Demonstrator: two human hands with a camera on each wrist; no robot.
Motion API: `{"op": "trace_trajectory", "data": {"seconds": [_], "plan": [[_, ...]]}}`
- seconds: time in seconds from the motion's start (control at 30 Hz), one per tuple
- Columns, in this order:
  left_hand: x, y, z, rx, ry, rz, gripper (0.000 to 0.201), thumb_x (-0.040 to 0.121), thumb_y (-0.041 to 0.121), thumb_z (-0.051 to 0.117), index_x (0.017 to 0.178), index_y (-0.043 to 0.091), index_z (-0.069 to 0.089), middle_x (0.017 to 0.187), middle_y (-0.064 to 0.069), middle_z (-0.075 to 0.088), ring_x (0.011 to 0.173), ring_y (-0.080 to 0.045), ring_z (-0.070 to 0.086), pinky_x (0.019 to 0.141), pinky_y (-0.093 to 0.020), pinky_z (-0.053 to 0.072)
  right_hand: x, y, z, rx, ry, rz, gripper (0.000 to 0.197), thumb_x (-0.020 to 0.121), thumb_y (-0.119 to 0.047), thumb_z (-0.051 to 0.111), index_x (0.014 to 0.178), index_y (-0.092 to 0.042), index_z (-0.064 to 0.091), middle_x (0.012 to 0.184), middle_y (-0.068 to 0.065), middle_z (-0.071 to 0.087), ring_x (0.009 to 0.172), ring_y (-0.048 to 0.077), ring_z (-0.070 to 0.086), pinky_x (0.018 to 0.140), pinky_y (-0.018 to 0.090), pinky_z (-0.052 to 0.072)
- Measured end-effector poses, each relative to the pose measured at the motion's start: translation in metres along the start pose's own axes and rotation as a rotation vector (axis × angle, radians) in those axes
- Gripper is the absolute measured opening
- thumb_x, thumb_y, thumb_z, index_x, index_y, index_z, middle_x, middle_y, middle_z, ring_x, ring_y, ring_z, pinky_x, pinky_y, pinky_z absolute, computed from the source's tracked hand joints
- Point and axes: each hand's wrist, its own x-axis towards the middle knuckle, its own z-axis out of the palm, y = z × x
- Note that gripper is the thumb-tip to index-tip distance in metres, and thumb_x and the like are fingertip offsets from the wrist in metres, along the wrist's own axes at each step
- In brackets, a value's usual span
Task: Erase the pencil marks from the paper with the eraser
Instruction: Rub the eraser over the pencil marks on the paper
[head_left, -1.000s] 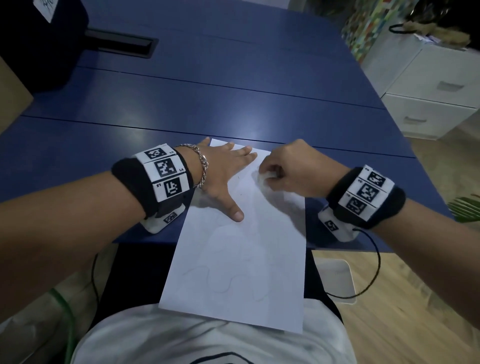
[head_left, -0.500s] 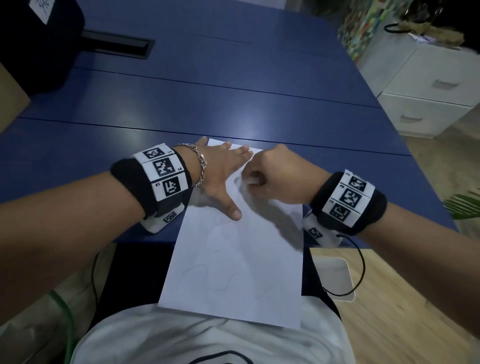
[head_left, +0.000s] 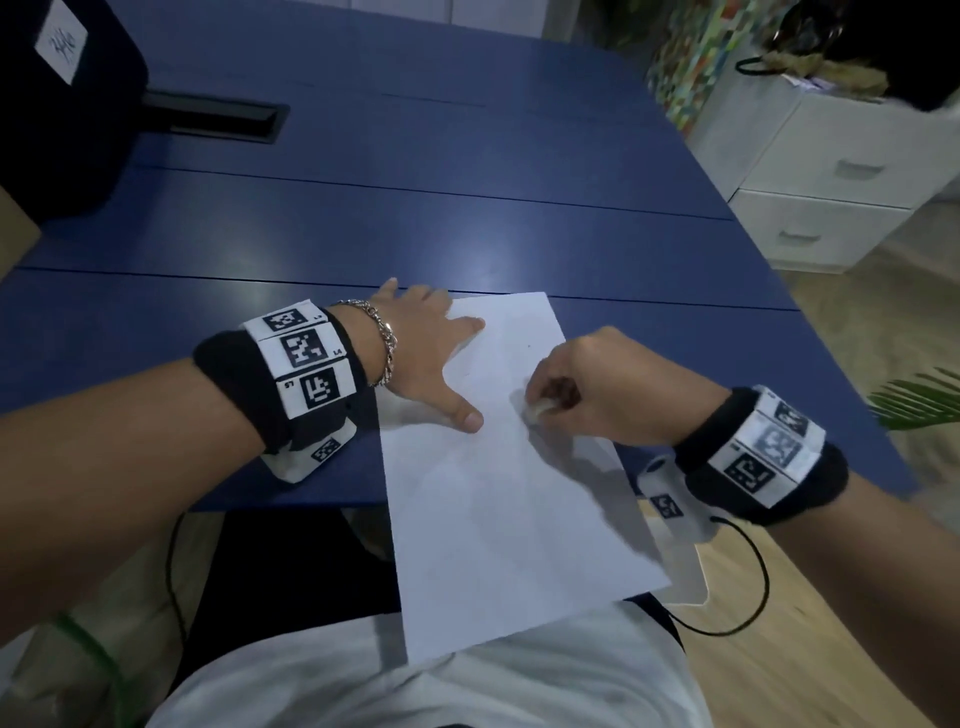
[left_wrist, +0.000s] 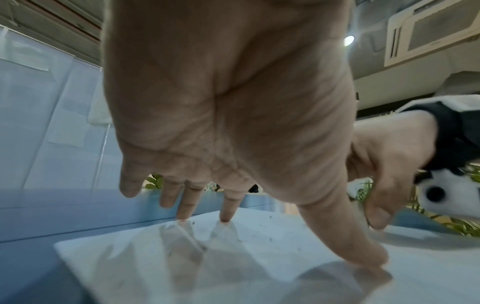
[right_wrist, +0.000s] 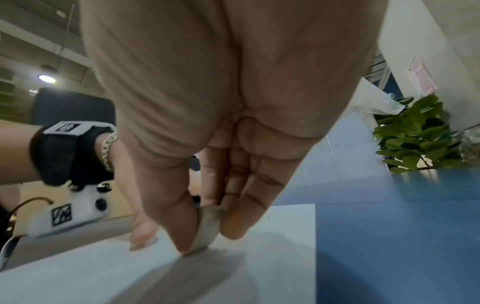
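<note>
A white sheet of paper (head_left: 498, 499) lies on the blue table (head_left: 363, 234), its near end hanging over the table's front edge. My left hand (head_left: 426, 358) lies flat with spread fingers on the sheet's upper left corner; the thumb (left_wrist: 363, 248) and fingertips (left_wrist: 226, 214) press down on it. My right hand (head_left: 587, 389) pinches a small greyish eraser (right_wrist: 207, 230) between thumb and fingers, its lower edge touching the paper (right_wrist: 233, 277) right of the left thumb. In the head view the eraser (head_left: 537, 408) shows pale under the fingers. Pencil marks are too faint to make out.
A dark bag (head_left: 57, 104) sits at the table's far left beside a black cable slot (head_left: 218, 117). White drawers (head_left: 841, 182) stand to the right, a green plant (right_wrist: 415, 135) beyond the table. A cable (head_left: 748, 582) hangs from my right wristband.
The right hand with the eraser has slid right and toward me, away from the left fingers. The sheet now lies turned counter-clockwise under the left hand. The head camera shifted.
</note>
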Motion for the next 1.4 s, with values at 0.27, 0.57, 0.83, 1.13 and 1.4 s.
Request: {"op": "trace_trajectory", "data": {"seconds": [0.27, 0.57, 0.83, 1.13, 1.4], "plan": [[0.004, 0.0, -0.002, -0.132, -0.109, 0.15, 0.134, 0.07, 0.085, 0.07, 0.164, 0.035, -0.013, 0.172, 0.01, -0.02, 0.159, -0.03, -0.016, 0.126, -0.056, 0.0, 0.016, 0.013, -0.009, 0.005, -0.021, 0.007, 0.019, 0.081, -0.022, 0.07, 0.097, -0.03, 0.078, 0.086, -0.015, 0.074, 0.078, 0.003, 0.067, 0.074, 0.022, 0.055], [0.011, -0.001, 0.001, -0.057, -0.124, 0.092, 0.143, 0.057, 0.099, 0.061, 0.162, 0.039, -0.016, 0.17, 0.018, -0.021, 0.16, -0.025, -0.009, 0.123, -0.069, 0.01, 0.036, 0.0, 0.003, -0.056, 0.08, -0.012, 0.012, 0.081, -0.019, 0.063, 0.086, -0.021, 0.074, 0.072, -0.003, 0.069, 0.066, 0.016, 0.06, 0.065, 0.034, 0.053], [0.01, 0.001, -0.002, -0.03, -0.133, 0.071, 0.142, 0.058, 0.097, 0.063, 0.162, 0.039, -0.016, 0.171, 0.018, -0.019, 0.161, -0.025, -0.005, 0.12, -0.072, 0.011, 0.043, 0.01, 0.001, -0.078, 0.116, 0.035, 0.009, 0.08, -0.019, 0.061, 0.077, -0.022, 0.069, 0.07, -0.004, 0.067, 0.064, 0.017, 0.059, 0.064, 0.036, 0.054], [0.007, 0.002, -0.002, -0.048, -0.125, 0.068, 0.14, 0.06, 0.096, 0.063, 0.162, 0.039, -0.015, 0.17, 0.018, -0.02, 0.161, -0.024, -0.006, 0.121, -0.073, 0.006, 0.044, 0.005, -0.001, -0.083, 0.086, 0.045, 0.009, 0.081, -0.021, 0.064, 0.081, -0.023, 0.072, 0.068, -0.005, 0.068, 0.063, 0.013, 0.058, 0.064, 0.036, 0.055], [0.011, -0.002, 0.002, -0.079, -0.106, 0.071, 0.143, 0.054, 0.099, 0.062, 0.16, 0.045, -0.015, 0.17, 0.021, -0.017, 0.161, -0.022, -0.005, 0.121, -0.07, 0.011, 0.049, -0.012, 0.005, -0.125, 0.058, 0.035, 0.008, 0.081, -0.02, 0.062, 0.075, -0.023, 0.064, 0.063, -0.008, 0.057, 0.057, 0.009, 0.047, 0.058, 0.028, 0.042]]}}
